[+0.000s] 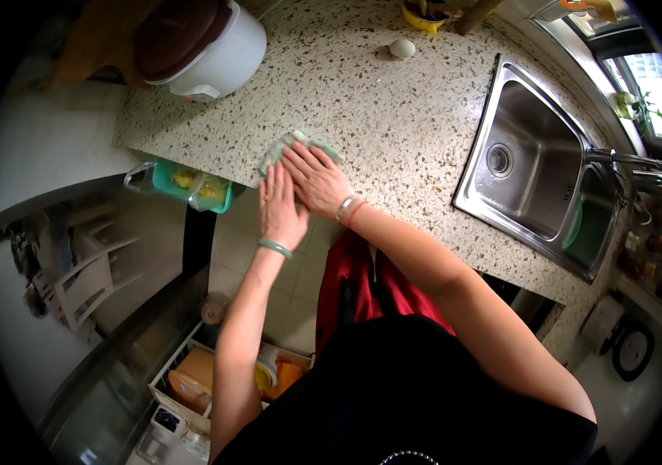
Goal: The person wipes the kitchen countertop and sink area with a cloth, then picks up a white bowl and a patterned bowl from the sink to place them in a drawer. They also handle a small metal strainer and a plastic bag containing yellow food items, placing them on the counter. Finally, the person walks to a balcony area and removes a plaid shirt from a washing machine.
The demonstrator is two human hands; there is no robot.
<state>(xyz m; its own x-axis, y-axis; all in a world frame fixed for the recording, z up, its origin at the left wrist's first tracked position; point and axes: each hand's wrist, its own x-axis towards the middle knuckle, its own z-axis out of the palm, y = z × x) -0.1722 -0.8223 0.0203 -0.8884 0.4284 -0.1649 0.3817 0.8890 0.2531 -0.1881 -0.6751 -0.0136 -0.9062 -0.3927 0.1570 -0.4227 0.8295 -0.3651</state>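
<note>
On the speckled stone countertop (393, 116), close to its front edge, lies a pale green cloth (274, 153). My right hand (319, 182) presses flat on the cloth, its fingers stretched out. My left hand (284, 209) is beside it at the counter's edge, fingers long and straight, the tips touching the cloth's near side. The two hands touch each other. Part of the cloth is hidden under them. A green bangle circles my left wrist, and a bracelet and a red cord are on my right.
A steel sink (536, 139) with a faucet (641, 164) is at the right. A white rice cooker (230, 54) stands far left. An egg (402, 49) and a yellow bowl (424, 22) are at the back. Below the counter's left edge hangs a green tray (167, 180).
</note>
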